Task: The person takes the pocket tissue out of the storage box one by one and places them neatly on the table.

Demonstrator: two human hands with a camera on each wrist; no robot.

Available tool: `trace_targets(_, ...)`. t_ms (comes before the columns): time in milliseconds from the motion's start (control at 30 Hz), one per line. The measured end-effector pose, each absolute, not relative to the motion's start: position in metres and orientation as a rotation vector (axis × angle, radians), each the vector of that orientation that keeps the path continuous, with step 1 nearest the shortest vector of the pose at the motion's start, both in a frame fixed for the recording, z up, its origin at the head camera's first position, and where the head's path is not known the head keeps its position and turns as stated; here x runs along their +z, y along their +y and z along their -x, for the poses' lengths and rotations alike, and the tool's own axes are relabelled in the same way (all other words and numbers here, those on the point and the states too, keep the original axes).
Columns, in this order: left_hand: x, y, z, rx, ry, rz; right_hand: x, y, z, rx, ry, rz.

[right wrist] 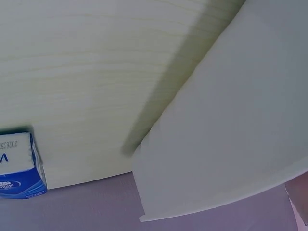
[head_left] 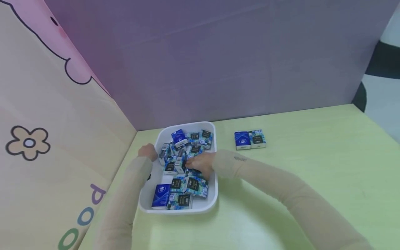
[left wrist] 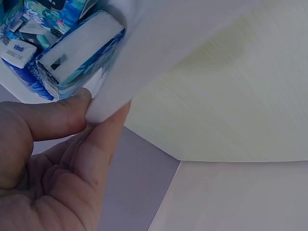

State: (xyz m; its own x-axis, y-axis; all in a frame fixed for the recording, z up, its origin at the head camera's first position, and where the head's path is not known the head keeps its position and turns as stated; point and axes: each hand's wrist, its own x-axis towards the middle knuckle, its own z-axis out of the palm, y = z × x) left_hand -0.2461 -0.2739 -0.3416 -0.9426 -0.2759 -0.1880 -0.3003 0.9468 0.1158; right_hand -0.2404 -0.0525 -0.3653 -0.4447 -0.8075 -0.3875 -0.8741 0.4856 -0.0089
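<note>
Left wrist view shows the left hand point(left wrist: 57, 163) pinching the rim of a white tub point(left wrist: 161, 53) between thumb and fingers. Inside the tub, the right hand point(head_left: 201, 164) reaches down onto small tissue packs point(head_left: 178, 184); whether its fingers are clamped on one or just lie against them, I cannot tell. The tub is smooth and plain with rounded corners, standing on a pale green table point(head_left: 297, 166). Most packs wear a blue-green floral print with a dark label, jumbled and partly overlapping; a deep blue pack point(head_left: 161, 195) lies in the near left corner. To the tub's right, a blue pack point(head_left: 242, 140) and a floral pack point(head_left: 257, 139) sit side by side, touching.

Packs beneath the right hand are hidden; the right wrist view cuts off the blue pack at its left edge. Smaller lettering is too blurred to read.
</note>
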Motion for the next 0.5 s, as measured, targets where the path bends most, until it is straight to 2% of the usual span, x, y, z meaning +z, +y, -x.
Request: trace_targets(500, -0.3428, -0.2743, 0.2456, 0.210, 2.947, 0.446, -0.3649, -0.0493, 0.2390, 0.092, 2.424, 1.371)
